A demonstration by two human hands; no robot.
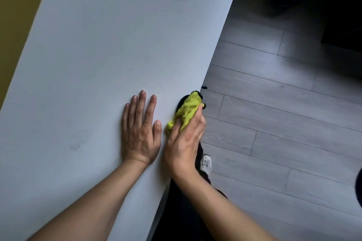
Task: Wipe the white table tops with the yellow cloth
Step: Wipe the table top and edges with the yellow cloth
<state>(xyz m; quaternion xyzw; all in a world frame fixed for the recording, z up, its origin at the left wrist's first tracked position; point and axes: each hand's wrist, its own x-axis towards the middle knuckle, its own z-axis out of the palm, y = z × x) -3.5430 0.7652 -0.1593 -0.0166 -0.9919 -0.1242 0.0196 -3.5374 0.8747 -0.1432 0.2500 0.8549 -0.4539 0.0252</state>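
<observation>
Left hand (141, 133), palm down, fingers straight and held close together, thumb lying alongside the index finger; its bare forearm extends from the lower left corner of the view. Right hand (185, 139), just beside the left and angled toward it, fingers and thumb curled in a grip, thumb uppermost on the near side; its bare forearm enters from the lower right, wrist slightly bent.

bunched yellow cloth (186, 111) lies at the white table top's (109, 45) right edge.
</observation>
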